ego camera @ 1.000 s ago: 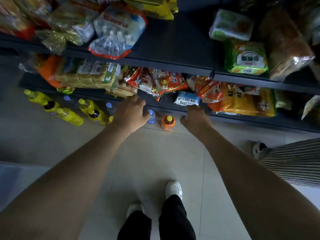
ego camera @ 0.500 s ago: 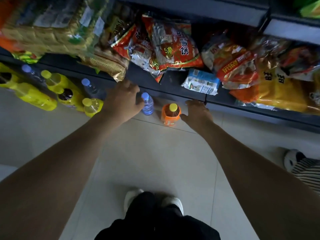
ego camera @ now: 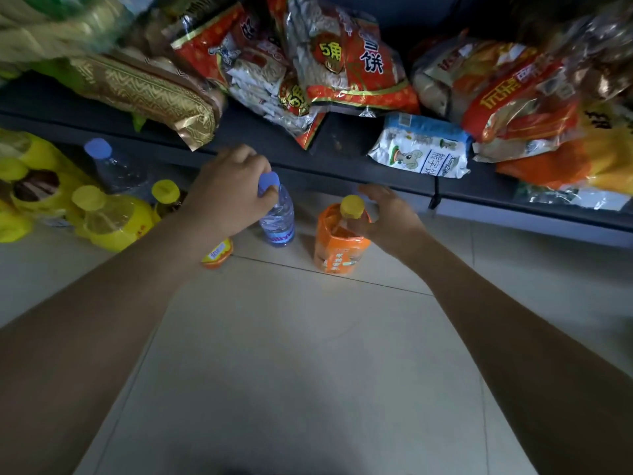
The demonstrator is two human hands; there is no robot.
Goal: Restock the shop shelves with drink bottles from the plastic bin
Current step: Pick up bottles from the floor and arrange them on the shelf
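Note:
A clear water bottle (ego camera: 278,219) with a blue cap stands on the floor tiles below the dark shelf (ego camera: 346,162). My left hand (ego camera: 227,192) grips its neck just under the cap. To its right stands an orange drink bottle (ego camera: 340,241) with a yellow cap. My right hand (ego camera: 388,217) curls round its shoulder from the right. Another orange-labelled bottle (ego camera: 217,252) shows only its base under my left wrist. The plastic bin is out of view.
Yellow-capped yellow bottles (ego camera: 106,217) and a second blue-capped water bottle (ego camera: 113,166) crowd the floor at left. Snack bags (ego camera: 342,63) and a white-blue packet (ego camera: 421,149) overhang the shelf edge above the bottles. Pale floor tiles (ego camera: 291,354) stretch toward me.
The view has dropped closer to the floor. My left hand moved right onto the water bottle's neck, and my right hand moved left onto the orange bottle.

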